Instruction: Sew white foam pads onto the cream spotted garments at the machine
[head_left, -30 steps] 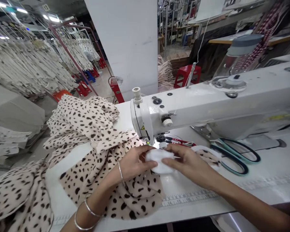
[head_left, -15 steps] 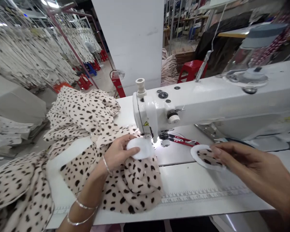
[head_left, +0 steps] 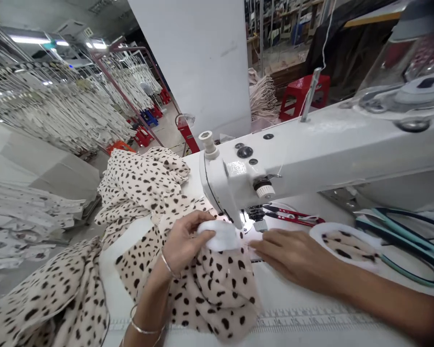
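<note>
My left hand (head_left: pixel 190 238) pinches a white oval pad (head_left: pixel 220 235) between thumb and fingers, on top of spotted fleece fabric (head_left: pixel 220 294) and just left of the needle area. My right hand (head_left: pixel 289 255) reaches in from the right, its fingers together and slightly blurred, with the fingertips near the presser foot at the fabric's edge; whether they grip anything is hidden. The white sewing machine (head_left: pixel 311 149) stands over both. A white-rimmed oval with a spotted centre (head_left: pixel 350 245) lies on the table beyond my right forearm.
Red-handled snips (head_left: pixel 292 215) lie under the machine arm. Teal-handled scissors (head_left: pixel 412 246) rest at the right. More spotted fabric (head_left: pixel 54 294) covers the left side. A ruler strip (head_left: pixel 296 320) runs along the front edge.
My right hand has let go of the spotted-centre oval, now on the table, and moved left to the needle area. My left hand still holds the white pad. The view has shifted.
</note>
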Available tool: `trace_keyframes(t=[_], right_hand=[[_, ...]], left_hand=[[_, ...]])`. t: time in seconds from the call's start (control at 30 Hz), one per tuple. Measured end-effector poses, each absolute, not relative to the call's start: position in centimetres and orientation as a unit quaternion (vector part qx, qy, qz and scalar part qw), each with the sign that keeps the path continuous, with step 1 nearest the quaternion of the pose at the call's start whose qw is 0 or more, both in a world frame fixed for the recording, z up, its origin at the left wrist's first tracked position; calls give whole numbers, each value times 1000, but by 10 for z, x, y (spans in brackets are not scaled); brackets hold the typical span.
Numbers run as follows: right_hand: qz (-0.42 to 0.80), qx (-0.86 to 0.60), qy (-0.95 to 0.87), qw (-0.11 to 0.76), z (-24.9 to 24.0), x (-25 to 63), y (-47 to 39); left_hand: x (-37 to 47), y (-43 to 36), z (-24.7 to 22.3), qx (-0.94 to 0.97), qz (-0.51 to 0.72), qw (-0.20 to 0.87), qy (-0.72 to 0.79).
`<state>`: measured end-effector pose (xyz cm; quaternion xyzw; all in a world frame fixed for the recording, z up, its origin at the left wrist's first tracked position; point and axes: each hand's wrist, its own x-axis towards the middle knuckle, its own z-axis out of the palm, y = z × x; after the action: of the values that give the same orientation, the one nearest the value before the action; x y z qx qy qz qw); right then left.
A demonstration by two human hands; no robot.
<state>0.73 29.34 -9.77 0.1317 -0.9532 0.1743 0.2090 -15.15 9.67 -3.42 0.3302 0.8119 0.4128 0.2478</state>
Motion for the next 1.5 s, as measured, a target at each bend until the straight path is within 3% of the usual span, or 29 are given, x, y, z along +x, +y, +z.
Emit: trace_keyframes(t=[0.27,0.5,0.77,0.87,0.97,1.03,1.1,1.2,1.5], right_hand=[[132,163,-957,200,-107,18,279],[146,158,-954,208,-109,19,275],[152,161,-953,209,-110,19,274],[150,158,-954,207,-111,19,274],[149,156,-954,207,-112,19,274],[157,153,-954,206,-112,19,274],[168,150,-952,207,-111,19,273],[177,147,-951,209,-110,19,273],[175,155,-948,216,-116,17,272]], left_hand=[[-153,95,-42,388,229,225,864],[-140,106,-43,307,315,253,862],[-139,110,-53,335,258,256,869],[-139,109,-52,339,290,248,860],[-138,106,-52,432,318,149,831],[-136,103,-52,539,265,56,798],[-134,100,-51,611,180,32,770],[-132,96,-47,612,115,103,775],[-136,101,-51,425,224,232,846]])
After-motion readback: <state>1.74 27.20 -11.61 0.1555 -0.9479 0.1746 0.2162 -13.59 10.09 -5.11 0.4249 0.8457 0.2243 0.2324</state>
